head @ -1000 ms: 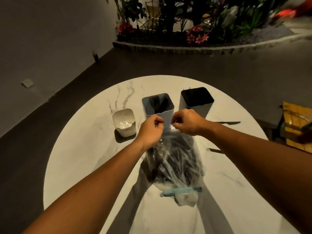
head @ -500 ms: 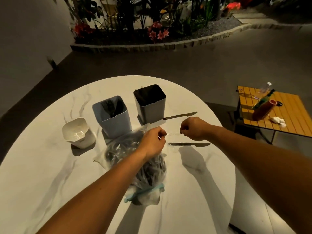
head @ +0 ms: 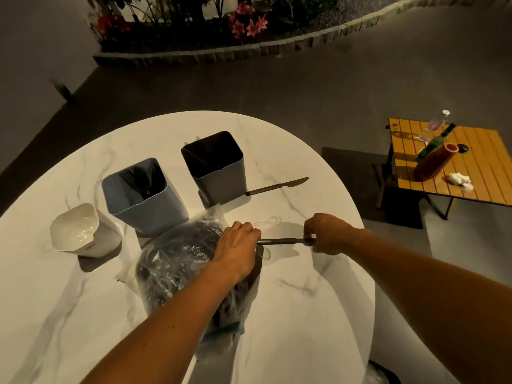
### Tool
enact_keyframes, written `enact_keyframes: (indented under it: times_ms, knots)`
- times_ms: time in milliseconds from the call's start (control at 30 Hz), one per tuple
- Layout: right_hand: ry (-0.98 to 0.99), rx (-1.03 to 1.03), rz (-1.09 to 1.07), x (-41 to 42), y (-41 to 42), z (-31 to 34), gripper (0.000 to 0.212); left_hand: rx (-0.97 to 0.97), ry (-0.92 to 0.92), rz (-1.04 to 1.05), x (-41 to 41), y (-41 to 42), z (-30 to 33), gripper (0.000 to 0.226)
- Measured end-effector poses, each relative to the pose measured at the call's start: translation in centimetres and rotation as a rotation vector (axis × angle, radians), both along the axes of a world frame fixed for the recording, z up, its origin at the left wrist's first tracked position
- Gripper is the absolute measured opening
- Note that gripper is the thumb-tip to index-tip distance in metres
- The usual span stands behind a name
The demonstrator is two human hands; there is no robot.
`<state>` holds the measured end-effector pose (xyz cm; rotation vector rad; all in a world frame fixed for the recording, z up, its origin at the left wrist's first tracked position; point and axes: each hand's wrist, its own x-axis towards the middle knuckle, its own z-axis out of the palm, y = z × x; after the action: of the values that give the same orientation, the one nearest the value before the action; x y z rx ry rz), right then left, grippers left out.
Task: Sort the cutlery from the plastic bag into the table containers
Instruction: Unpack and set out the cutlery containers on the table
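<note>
A clear plastic bag (head: 177, 261) full of dark cutlery lies on the round marble table (head: 304, 300). My left hand (head: 238, 249) rests on the bag's right side with curled fingers; the bowl of a clear spoon (head: 266, 253) sticks out from under them. My right hand (head: 327, 234) grips the right end of a black knife (head: 282, 240) that lies between my hands. A second clear spoon (head: 267, 221) lies loose just beyond it. Behind stand a white container (head: 83, 231), a blue container (head: 146, 200) holding black forks, and a dark grey container (head: 216, 167).
Another black knife (head: 277, 185) lies on the table right of the dark grey container. To the right, off the table, stands a low yellow slatted side table (head: 471, 173) with bottles and a crumpled tissue. A planter with flowers borders the floor behind.
My hands left the bag's mouth and moved apart to the right. My right hand dropped onto the black knife and took hold of it. A clear spoon now lies loose on the table.
</note>
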<state>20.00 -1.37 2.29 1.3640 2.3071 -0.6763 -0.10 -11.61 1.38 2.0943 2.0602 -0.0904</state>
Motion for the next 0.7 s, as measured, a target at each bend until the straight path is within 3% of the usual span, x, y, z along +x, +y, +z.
enact_keyframes:
  times_ms: [133,267,333,533,700]
  knots:
    - [0.047,-0.002,0.022,-0.2,0.4,-1.4,0.039,-0.030,0.086,-0.051,0.2,1.0,-1.2,0.039]
    - [0.085,0.035,0.043,-0.5,1.1,-2.7,0.027,-0.071,0.164,-0.054,0.2,2.2,-2.2,0.051]
    - [0.101,0.024,0.028,-0.7,1.7,-3.1,0.022,-0.067,0.164,-0.046,0.2,2.8,-2.5,0.047]
    - [0.110,0.036,-0.021,-0.8,4.1,-3.3,0.021,0.007,-0.019,-0.011,-0.5,4.5,-3.0,0.020]
    - [0.119,0.003,-0.009,-1.2,5.2,-3.5,0.017,0.060,-0.169,0.063,-0.2,5.8,-3.3,0.014]
